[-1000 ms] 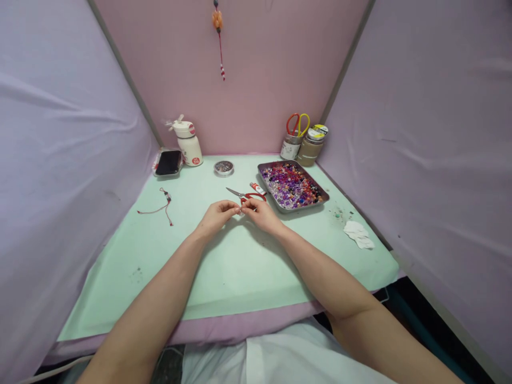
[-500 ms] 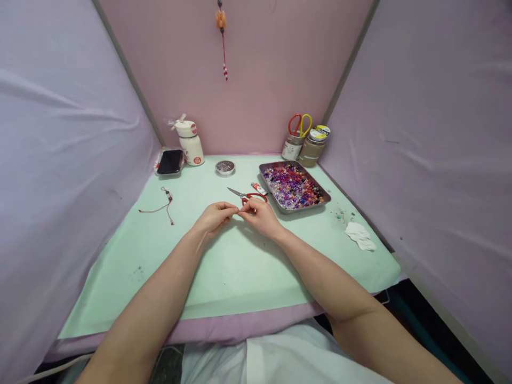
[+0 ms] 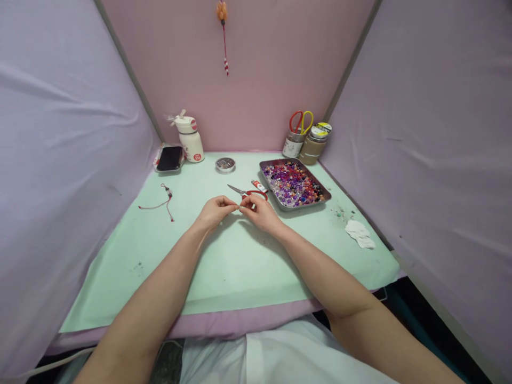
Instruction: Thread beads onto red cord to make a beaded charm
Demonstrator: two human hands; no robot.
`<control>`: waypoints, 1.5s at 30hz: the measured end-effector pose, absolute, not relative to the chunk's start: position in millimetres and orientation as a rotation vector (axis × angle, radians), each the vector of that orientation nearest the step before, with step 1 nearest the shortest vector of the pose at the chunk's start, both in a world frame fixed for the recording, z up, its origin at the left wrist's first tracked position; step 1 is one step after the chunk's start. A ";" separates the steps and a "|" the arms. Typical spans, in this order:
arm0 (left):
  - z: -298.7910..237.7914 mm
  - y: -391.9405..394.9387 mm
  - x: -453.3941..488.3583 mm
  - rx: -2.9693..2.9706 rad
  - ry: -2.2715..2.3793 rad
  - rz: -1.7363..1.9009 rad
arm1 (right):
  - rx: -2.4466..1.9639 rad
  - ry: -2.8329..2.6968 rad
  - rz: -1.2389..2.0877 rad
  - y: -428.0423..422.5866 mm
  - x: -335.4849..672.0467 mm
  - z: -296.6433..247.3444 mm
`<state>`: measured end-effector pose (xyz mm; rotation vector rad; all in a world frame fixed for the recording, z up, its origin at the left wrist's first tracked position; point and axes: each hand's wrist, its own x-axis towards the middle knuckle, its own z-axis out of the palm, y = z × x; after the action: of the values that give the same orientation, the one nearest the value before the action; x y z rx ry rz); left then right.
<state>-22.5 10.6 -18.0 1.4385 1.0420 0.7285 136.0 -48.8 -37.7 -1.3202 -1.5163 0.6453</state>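
My left hand (image 3: 216, 212) and my right hand (image 3: 258, 211) meet fingertip to fingertip above the middle of the table. Both are closed in a pinch. Whatever sits between the fingertips is too small to make out. Just beyond my right hand lies a pair of scissors (image 3: 236, 189) with red handles, partly hidden by the fingers. A red and white lighter (image 3: 259, 186) rests behind the handles. To the right stands a metal tray (image 3: 298, 207) of mixed purple, red, clear and dark beads.
A beaded red cord (image 3: 168, 200) lies at left. At the back are a phone (image 3: 170, 158) on a clear box, a white bottle (image 3: 192, 145), a small round dish (image 3: 225, 169), a jar holding scissors (image 3: 293, 145) and a lidded jar (image 3: 313, 149). A crumpled tissue (image 3: 359, 234) lies right.
The camera view has tilted down slightly. Both hands stay together with their fingers pinched; the fingertips have shifted only a little. Nothing on the table has moved.
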 end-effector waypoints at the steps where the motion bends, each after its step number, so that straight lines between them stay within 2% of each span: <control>1: -19.2 10.9 -22.2 1.485 1.028 0.741 | -1.308 -1.496 0.673 -47.7 136.6 -39.2; 14: -23.5 7.5 -16.5 1.891 0.837 1.025 | -1.114 -1.031 1.231 -41.1 135.0 -45.7; 25: -26.2 5.4 -17.0 2.082 0.753 1.163 | -1.050 -0.860 1.492 -47.6 138.6 -36.3; 32: -23.9 4.0 -14.8 1.914 0.750 1.184 | -1.059 -0.857 1.491 -48.2 136.0 -33.0; 39: -27.8 3.9 -14.7 1.859 0.735 1.194 | -1.164 -0.928 1.298 -48.3 131.5 -32.3; 45: -32.3 5.9 -15.7 1.860 0.714 1.207 | -1.124 -0.941 1.280 -49.7 132.7 -30.8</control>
<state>-15.7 5.9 -32.3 1.8601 0.7137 1.2066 132.7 -49.7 -30.8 -1.1239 -0.9408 1.2796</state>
